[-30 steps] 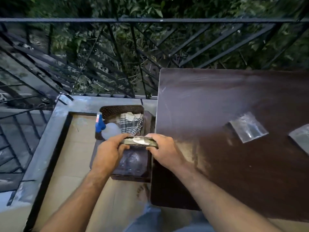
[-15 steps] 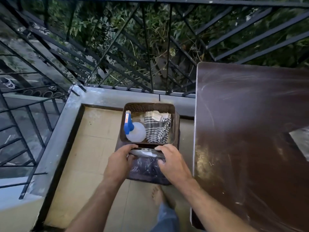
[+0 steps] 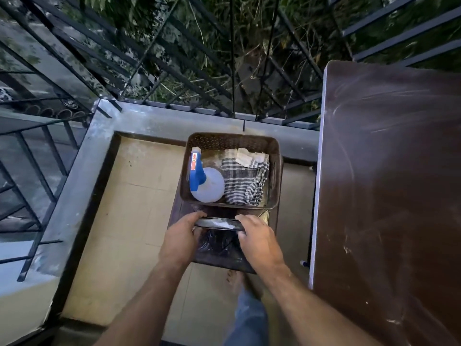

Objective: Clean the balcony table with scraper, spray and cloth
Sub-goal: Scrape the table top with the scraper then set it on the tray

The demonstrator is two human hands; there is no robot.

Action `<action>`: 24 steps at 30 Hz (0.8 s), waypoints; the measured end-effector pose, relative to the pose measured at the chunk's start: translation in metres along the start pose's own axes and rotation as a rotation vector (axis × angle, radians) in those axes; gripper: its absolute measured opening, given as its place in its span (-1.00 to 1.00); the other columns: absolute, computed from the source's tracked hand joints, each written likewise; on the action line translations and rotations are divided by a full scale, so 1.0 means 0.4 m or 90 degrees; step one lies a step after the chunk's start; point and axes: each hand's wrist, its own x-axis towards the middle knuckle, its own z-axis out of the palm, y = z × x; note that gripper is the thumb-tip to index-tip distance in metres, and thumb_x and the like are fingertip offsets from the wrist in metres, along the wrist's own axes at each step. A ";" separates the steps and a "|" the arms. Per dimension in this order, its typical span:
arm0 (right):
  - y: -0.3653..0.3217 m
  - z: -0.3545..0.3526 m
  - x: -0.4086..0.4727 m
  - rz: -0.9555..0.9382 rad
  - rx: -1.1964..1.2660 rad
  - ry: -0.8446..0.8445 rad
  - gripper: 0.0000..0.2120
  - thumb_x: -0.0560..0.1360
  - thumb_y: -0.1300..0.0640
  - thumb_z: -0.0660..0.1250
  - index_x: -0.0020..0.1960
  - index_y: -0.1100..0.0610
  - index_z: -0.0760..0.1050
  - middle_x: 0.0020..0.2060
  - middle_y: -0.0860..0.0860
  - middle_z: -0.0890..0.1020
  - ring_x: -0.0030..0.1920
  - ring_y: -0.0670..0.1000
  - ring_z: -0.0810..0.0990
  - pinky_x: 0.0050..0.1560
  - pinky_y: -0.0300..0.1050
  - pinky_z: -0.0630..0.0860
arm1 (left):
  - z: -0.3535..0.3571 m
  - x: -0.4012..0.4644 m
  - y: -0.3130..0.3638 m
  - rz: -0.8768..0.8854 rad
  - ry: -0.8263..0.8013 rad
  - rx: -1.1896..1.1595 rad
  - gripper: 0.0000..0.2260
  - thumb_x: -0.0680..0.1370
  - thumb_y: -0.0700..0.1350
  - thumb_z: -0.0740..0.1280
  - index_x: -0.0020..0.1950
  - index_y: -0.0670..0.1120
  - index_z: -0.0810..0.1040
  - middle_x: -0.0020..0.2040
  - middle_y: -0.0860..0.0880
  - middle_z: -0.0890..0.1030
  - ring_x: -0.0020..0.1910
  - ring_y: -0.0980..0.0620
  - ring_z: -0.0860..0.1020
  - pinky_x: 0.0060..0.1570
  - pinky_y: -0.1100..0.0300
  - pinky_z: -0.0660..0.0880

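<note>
We stand on a narrow balcony floor (image 3: pixel 139 221) of pale tiles, hemmed by a grey curb (image 3: pixel 82 176) and black railing (image 3: pixel 174 71) on the far and left sides and by the long edge of the brown table (image 3: pixel 389 196) on the right, which leaves only a slim strip of floor to move in. Both our hands hold the scraper (image 3: pixel 217 224) level between them: the left hand (image 3: pixel 180 242) grips its left end with curled fingers, the right hand (image 3: pixel 259 242) curls over its right end, and a whitish smear lies along its top face. It hangs above a dark stool or bin (image 3: pixel 219 255) draped in dark plastic; which, we cannot tell. Just beyond stands a brown perforated basket (image 3: pixel 232 139), holding the spray bottle (image 3: pixel 207 184) with its blue head on the left and the checked cloth (image 3: pixel 245 181) beside it on the right. The table surface shows pale streaks. A bare foot (image 3: pixel 234 278) shows below the hands.
</note>
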 end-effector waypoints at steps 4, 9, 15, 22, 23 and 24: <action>0.003 0.017 0.014 0.004 -0.011 -0.001 -0.58 0.54 0.22 0.29 0.40 0.11 0.46 0.28 0.02 0.56 0.31 0.07 0.47 0.38 -0.09 0.31 | 0.015 0.016 -0.014 0.003 -0.010 0.010 -0.68 0.54 -0.21 0.38 0.28 0.00 0.63 0.16 -0.02 0.69 0.11 -0.07 0.63 0.12 0.19 0.49; -0.009 0.034 0.019 -0.001 -0.018 0.021 -0.60 0.54 0.21 0.31 0.37 0.12 0.48 0.21 0.04 0.58 0.26 0.09 0.49 0.34 -0.03 0.38 | 0.027 0.029 -0.027 0.001 -0.004 0.003 -0.65 0.54 -0.25 0.34 0.29 0.00 0.62 0.16 -0.04 0.68 0.12 -0.10 0.62 0.11 0.19 0.46; -0.002 0.026 0.035 -0.005 -0.046 0.007 -0.61 0.56 0.16 0.29 0.39 0.06 0.45 0.21 0.01 0.55 0.27 0.06 0.47 0.32 -0.07 0.35 | 0.030 0.027 -0.030 0.009 0.008 -0.003 -0.64 0.55 -0.23 0.33 0.32 0.02 0.58 0.17 -0.04 0.67 0.12 -0.12 0.62 0.12 0.13 0.50; 0.010 -0.001 0.011 -0.032 -0.010 -0.034 -0.48 0.57 0.22 0.27 0.51 0.08 0.30 0.37 0.00 0.44 0.40 0.03 0.34 0.45 -0.15 0.20 | 0.015 -0.015 -0.012 -0.053 0.043 -0.014 -0.57 0.54 -0.17 0.41 0.39 0.03 0.43 0.30 0.02 0.60 0.23 -0.07 0.59 0.24 0.04 0.51; 0.011 -0.007 0.002 -0.032 0.000 -0.031 -0.47 0.57 0.26 0.25 0.52 0.09 0.28 0.40 0.00 0.43 0.42 0.02 0.32 0.46 -0.17 0.18 | 0.013 -0.029 -0.008 -0.054 0.058 -0.019 -0.58 0.54 -0.16 0.41 0.38 0.02 0.43 0.30 0.03 0.59 0.24 -0.04 0.59 0.24 0.05 0.51; 0.011 -0.016 -0.009 -0.032 0.010 -0.023 -0.46 0.57 0.29 0.23 0.53 0.10 0.28 0.42 0.01 0.41 0.43 0.02 0.31 0.46 -0.19 0.17 | 0.010 -0.047 -0.002 -0.051 0.074 -0.022 -0.59 0.55 -0.14 0.41 0.38 0.02 0.44 0.30 0.03 0.59 0.24 -0.02 0.58 0.24 0.06 0.50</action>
